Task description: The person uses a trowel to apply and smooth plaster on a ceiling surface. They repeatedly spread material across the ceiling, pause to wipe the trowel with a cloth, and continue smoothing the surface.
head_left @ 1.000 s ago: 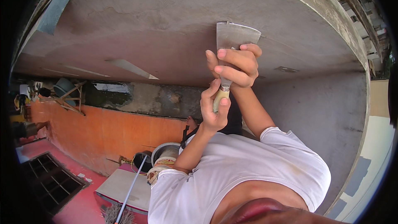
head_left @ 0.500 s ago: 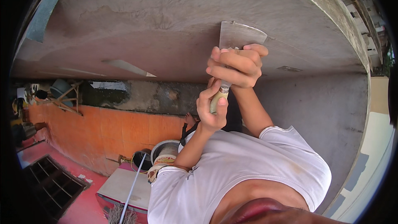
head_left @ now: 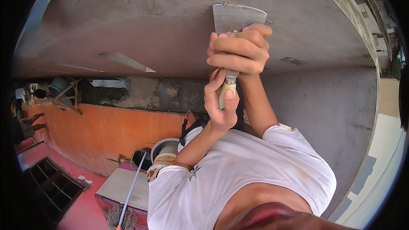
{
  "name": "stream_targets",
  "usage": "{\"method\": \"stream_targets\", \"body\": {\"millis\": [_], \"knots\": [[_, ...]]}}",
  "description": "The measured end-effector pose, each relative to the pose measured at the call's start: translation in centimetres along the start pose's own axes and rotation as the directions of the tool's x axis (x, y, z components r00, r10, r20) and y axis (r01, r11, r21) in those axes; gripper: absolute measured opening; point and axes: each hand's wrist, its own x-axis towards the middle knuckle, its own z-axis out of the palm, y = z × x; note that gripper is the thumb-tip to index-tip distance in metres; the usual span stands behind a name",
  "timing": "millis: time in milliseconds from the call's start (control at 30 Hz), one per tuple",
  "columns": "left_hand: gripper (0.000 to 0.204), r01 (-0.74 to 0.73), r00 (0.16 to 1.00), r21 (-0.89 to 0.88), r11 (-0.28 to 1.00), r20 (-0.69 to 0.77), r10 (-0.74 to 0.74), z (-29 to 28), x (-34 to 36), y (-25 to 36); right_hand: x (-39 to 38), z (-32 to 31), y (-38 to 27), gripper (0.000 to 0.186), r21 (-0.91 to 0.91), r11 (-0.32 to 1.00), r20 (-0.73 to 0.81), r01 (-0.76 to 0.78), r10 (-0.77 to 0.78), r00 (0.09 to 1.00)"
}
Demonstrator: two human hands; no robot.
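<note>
My right hand (head_left: 240,51) is wrapped round the neck and lower blade of a putty knife (head_left: 240,16). Below it, my left hand (head_left: 221,104) grips the tool's pale handle, its thumb lying along the side. The wide metal blade fans out above my fingers, its far edge at the grey plastered wall (head_left: 149,25). A small bit of material sits on that edge. Part of the blade's base is hidden behind my right fingers.
A blue-handled mop (head_left: 132,187) leans by a low cabinet (head_left: 123,185), near a dark bucket (head_left: 140,158) and a round container (head_left: 164,145). An orange floor strip (head_left: 106,127) runs leftward to a wooden stand (head_left: 68,98) and another person's legs (head_left: 32,123). A grey side wall (head_left: 324,102) stands at right.
Both hands and the putty knife have moved up the frame and slightly left along the grey wall. The grip looks the same.
</note>
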Motion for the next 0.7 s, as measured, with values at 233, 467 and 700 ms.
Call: {"method": "stream_targets", "body": {"millis": [233, 467, 700], "knots": [[0.044, 0.140, 0.990, -0.204, 0.969, 0.035, -0.135, -2.3, 2.6, -0.3, 0.7, 2.7, 0.8, 0.023, -0.096, 0.993, -0.111, 0.072, -0.082, 0.990], [0.054, 0.022, 0.999, -0.139, 0.990, 0.033, -0.017, -1.9, 3.2, 3.1, 3.9, 3.3, -1.0, 0.031, 0.076, 0.997, -0.032, 0.012, -0.009, 0.999], [0.053, 0.070, 0.997, -0.081, 0.994, 0.049, -0.066, -2.6, 0.5, 0.9, 0.4, 2.3, -2.1, 0.021, 0.069, 0.995, 0.042, -0.073, 0.070, 0.997]]}}
